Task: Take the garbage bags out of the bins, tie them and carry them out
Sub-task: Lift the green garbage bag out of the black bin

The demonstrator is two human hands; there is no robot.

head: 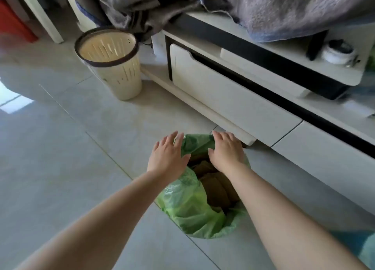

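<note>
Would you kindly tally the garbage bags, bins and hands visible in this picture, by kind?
green garbage bag: 1
cream bin: 1
hands: 2 (left hand, right hand)
Total: 4
</note>
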